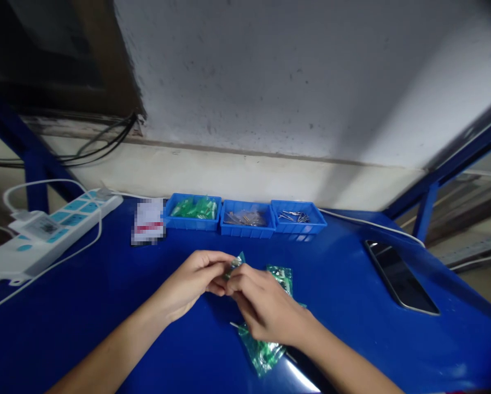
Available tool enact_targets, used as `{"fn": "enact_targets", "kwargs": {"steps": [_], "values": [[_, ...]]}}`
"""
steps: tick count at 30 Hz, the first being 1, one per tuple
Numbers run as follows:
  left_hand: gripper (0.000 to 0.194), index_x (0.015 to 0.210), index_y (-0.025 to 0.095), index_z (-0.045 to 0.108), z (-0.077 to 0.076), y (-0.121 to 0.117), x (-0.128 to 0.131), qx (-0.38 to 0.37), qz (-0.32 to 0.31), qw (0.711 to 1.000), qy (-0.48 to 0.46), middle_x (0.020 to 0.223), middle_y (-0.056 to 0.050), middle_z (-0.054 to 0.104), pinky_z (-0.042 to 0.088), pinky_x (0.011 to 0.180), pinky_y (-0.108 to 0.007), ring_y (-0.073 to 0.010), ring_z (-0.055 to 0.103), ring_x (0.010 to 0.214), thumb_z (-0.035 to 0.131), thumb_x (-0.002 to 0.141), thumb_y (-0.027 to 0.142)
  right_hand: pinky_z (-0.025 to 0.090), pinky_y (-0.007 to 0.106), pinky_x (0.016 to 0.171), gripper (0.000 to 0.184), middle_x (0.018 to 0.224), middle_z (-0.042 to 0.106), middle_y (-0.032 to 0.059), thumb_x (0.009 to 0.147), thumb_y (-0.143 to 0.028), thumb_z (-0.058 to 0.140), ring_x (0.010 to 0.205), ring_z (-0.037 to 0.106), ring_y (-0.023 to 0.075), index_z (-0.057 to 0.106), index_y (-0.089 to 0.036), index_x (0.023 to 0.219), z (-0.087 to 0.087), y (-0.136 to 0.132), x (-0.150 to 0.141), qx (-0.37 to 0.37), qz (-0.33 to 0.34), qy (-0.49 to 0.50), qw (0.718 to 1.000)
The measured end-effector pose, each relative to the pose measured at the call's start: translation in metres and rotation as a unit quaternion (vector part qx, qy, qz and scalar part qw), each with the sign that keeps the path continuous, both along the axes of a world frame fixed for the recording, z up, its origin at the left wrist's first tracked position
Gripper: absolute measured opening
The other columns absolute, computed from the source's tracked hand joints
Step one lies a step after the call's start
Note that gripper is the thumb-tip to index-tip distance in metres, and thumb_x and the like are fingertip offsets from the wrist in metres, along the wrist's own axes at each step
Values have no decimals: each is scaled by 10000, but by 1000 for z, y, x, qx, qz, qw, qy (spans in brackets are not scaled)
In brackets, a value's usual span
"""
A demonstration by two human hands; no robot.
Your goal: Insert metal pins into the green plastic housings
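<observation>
Both hands meet over the middle of the blue table (180, 350). A small green-tinted clear plastic bag (238, 259) is pinched between them, its top corner showing above the fingers. My left hand (200, 276) closes on its left side. Fingers of my right hand (262, 301) are curled on its near side and hide most of it. Beyond the right hand lies another green plastic bag (281, 278). A further green bag (264, 355) lies under and in front of the right wrist, with a thin pale stick end (234, 325) beside it.
Along the wall stand three blue bins: one with green packets (196, 208), one with small metal parts in clear bags (245, 218), one with loose metal pins (297, 216). A white power strip (7, 257) with cables is at left, a blurred white card (148, 221) nearby, a phone (401, 276) at right.
</observation>
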State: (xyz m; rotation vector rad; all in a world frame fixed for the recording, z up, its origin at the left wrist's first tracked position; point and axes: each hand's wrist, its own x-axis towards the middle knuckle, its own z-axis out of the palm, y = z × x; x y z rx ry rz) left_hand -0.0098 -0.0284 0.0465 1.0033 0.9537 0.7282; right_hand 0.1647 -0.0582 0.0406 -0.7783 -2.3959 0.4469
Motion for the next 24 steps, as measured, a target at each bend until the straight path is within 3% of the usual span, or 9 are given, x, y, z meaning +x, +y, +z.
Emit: {"fn": "enact_targets", "kwargs": {"steps": [7, 12, 19, 24], "values": [[255, 978, 123, 674, 6, 1, 0, -57, -14, 998, -7, 716, -45, 701, 502, 558, -179, -103, 633, 590, 656, 741, 218, 395, 272, 634, 241, 928, 507, 36, 787, -51, 433, 799, 489, 138, 400, -214, 961, 3, 3, 4, -96, -7, 29, 995], [243, 956, 118, 681, 5, 3, 0, -76, -22, 997, -7, 762, -60, 713, 519, 586, -185, -111, 652, 620, 664, 731, 210, 380, 274, 619, 251, 912, 498, 28, 777, -43, 432, 782, 482, 135, 387, -219, 950, 2, 4, 5, -114, 2, 28, 993], [222, 943, 116, 681, 2, 5, 0, -86, 21, 995, -40, 735, -66, 718, 519, 555, -172, -120, 664, 616, 686, 730, 182, 401, 273, 641, 208, 899, 513, 35, 813, -51, 417, 788, 494, 137, 408, -211, 946, -3, 6, 4, -73, -13, 49, 996], [149, 901, 105, 682, -4, 7, 4, -111, 87, 987, -72, 766, -80, 724, 534, 554, -180, -135, 680, 625, 646, 757, 99, 416, 275, 652, 187, 878, 529, 46, 845, -50, 393, 776, 509, 142, 445, -202, 939, -9, 10, 5, 21, -34, 81, 996]]}}
